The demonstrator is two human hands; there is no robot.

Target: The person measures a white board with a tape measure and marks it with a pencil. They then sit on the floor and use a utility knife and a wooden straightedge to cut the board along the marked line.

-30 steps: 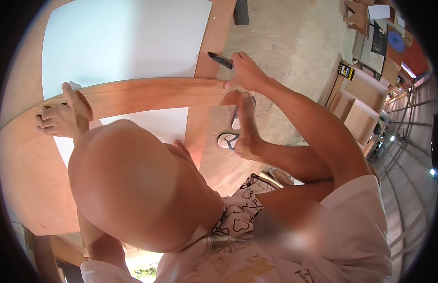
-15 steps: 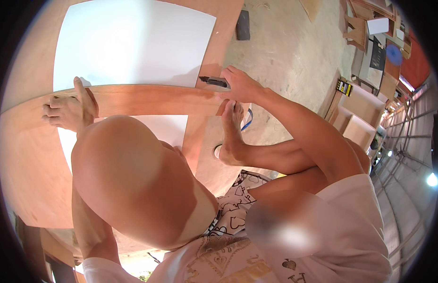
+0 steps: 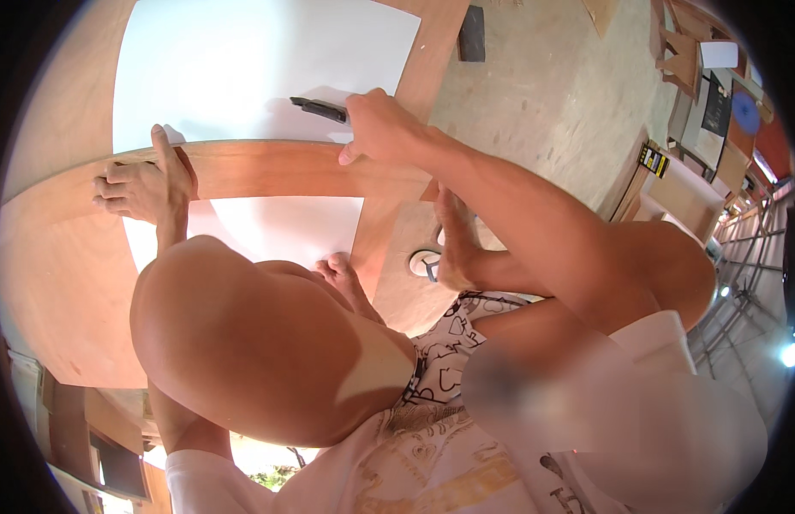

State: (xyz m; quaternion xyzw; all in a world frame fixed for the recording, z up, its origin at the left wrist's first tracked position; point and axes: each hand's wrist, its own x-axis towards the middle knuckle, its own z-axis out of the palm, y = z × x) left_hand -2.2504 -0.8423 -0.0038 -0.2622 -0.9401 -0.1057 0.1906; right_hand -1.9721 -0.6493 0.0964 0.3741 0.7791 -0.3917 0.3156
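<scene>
A long, narrow wooden strip [image 3: 269, 170] lies across a white sheet [image 3: 329, 60] on a large plywood board [image 3: 63, 291]. My left hand [image 3: 149, 184] grips the strip near its left part, thumb stretched over the far edge and fingers curled. In my right hand [image 3: 382, 127] is a black utility knife [image 3: 319, 109], its tip pointing left above the white sheet, just beyond the strip's far edge. I cannot tell whether the blade touches the sheet. More of the white sheet shows on the near side of the strip.
My bare foot [image 3: 342, 278] rests on the sheet's near part; the other foot [image 3: 457, 231] is by the strip's right end. A sandal [image 3: 424, 264] and a dark flat piece [image 3: 472, 34] lie on the concrete floor [image 3: 534, 103]. Wooden furniture parts [image 3: 680, 64] stand far right.
My right hand has moved the knife left, from beside the sheet's right edge to over the sheet. A foot now shows on the near sheet. My left hand keeps its place on the strip.
</scene>
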